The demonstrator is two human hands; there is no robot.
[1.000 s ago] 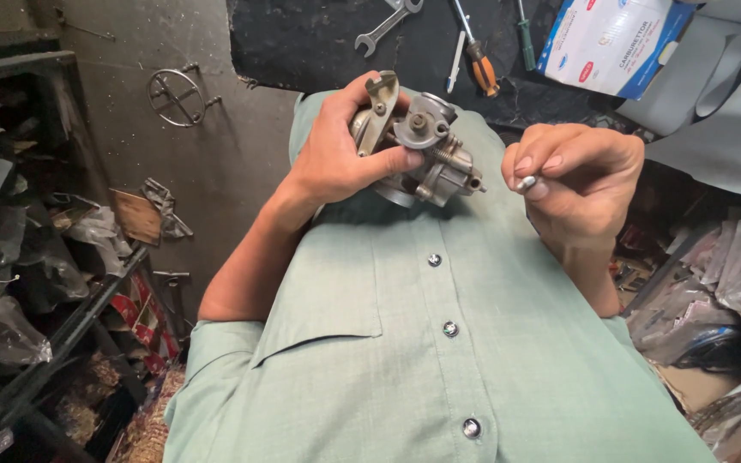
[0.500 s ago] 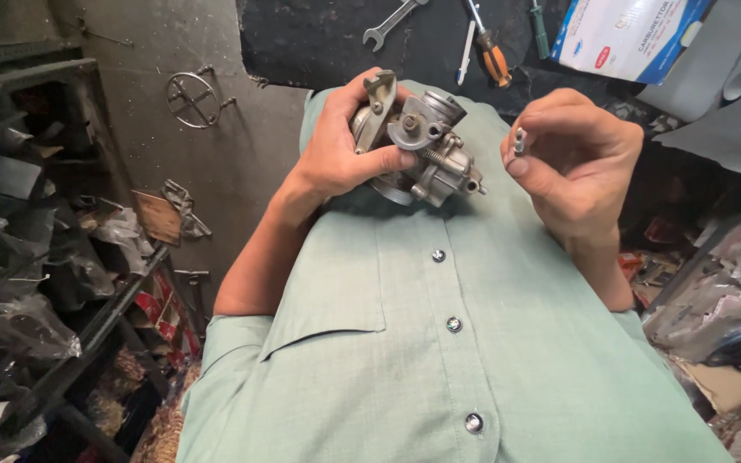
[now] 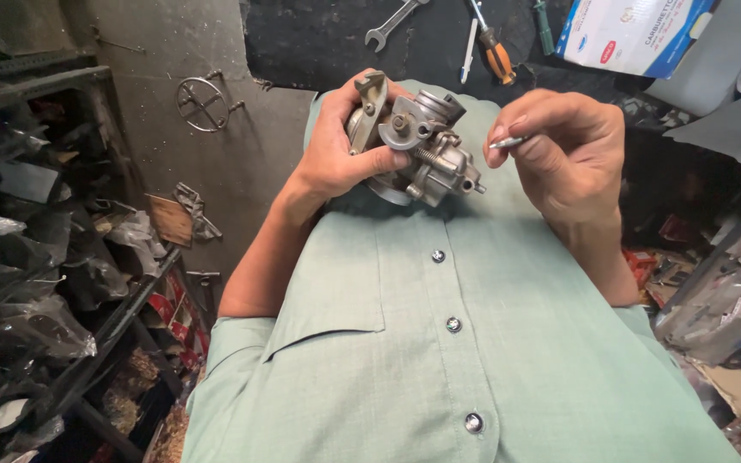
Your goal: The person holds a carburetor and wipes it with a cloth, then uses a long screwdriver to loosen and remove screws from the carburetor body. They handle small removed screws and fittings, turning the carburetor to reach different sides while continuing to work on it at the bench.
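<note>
My left hand [image 3: 340,154] grips a grey metal carburetor [image 3: 418,146] in front of my green shirt, its spring-loaded screw pointing right. My right hand [image 3: 563,150] is just to the right of it, pinching a small silver metal pin [image 3: 506,142] between thumb and forefinger. The pin's tip sits a short gap from the carburetor's side.
On the dark floor beyond lie a spanner [image 3: 392,24], an orange-handled screwdriver [image 3: 495,51] and a blue-and-white box [image 3: 632,34]. Metal racks with bagged parts [image 3: 36,283] stand at the left. More wrapped parts [image 3: 722,309] crowd the right.
My right hand has turned and shifted slightly, bringing the pin out between the fingertips and nearer the carburetor. The left hand keeps its hold.
</note>
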